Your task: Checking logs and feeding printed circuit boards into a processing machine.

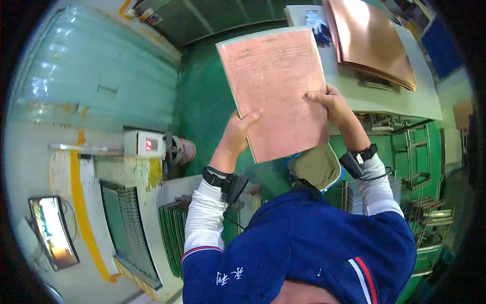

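Note:
In front of me I hold up a pink printed form [283, 96] with a pale border, perhaps a sheet in a clear sleeve. My left hand [238, 133] grips its lower left edge, thumb on the front. On the right edge, my right hand [331, 104] pinches the form, its thumb lying across the face. The fingers of both hands are mostly hidden behind the sheet. Each wrist carries a black strap with a small device.
Copper-coloured sheets [374, 40] lie stacked on a white table [425, 96] at upper right, beside gloves [318, 25]. A tub of grey-brown material [316, 167] stands below the form. Upright green panels [171, 238], a control box [144, 144] and a screen [53, 230] are leftward; metal racks [417, 152] stand right.

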Demonstrator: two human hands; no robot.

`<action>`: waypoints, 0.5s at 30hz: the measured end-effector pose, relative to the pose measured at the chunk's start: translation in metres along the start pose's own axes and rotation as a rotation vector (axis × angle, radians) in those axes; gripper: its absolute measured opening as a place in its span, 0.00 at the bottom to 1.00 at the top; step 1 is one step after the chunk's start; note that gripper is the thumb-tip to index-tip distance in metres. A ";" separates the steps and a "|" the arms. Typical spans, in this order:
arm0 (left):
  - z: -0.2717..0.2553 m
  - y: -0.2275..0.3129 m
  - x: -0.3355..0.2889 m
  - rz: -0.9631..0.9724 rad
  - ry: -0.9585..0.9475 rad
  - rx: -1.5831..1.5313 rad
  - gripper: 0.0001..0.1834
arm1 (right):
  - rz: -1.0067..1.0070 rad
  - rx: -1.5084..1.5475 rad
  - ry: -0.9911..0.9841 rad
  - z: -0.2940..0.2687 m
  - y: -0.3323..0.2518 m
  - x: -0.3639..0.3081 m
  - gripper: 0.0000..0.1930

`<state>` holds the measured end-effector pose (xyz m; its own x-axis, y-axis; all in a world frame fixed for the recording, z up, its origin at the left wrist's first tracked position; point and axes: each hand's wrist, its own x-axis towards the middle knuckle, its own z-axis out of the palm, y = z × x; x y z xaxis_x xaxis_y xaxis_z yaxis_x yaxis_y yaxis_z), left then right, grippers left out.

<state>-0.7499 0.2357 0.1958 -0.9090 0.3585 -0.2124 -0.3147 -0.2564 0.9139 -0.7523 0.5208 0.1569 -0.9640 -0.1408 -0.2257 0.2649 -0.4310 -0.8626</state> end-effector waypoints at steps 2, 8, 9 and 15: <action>-0.019 0.006 -0.038 0.051 0.105 -0.005 0.23 | 0.003 -0.048 -0.062 0.037 0.006 -0.006 0.22; -0.066 0.017 -0.151 0.242 0.226 0.127 0.22 | -0.013 -0.173 -0.293 0.129 0.026 -0.020 0.23; -0.071 0.019 -0.168 0.265 0.251 0.119 0.22 | -0.004 -0.189 -0.323 0.142 0.031 -0.022 0.23; -0.088 0.015 -0.250 0.286 0.415 -0.161 0.21 | 0.053 -0.119 -0.470 0.220 0.058 -0.039 0.19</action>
<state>-0.5515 0.0631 0.2326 -0.9861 -0.1231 -0.1116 -0.0469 -0.4381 0.8977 -0.6936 0.3053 0.2150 -0.8269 -0.5586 -0.0651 0.2818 -0.3114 -0.9075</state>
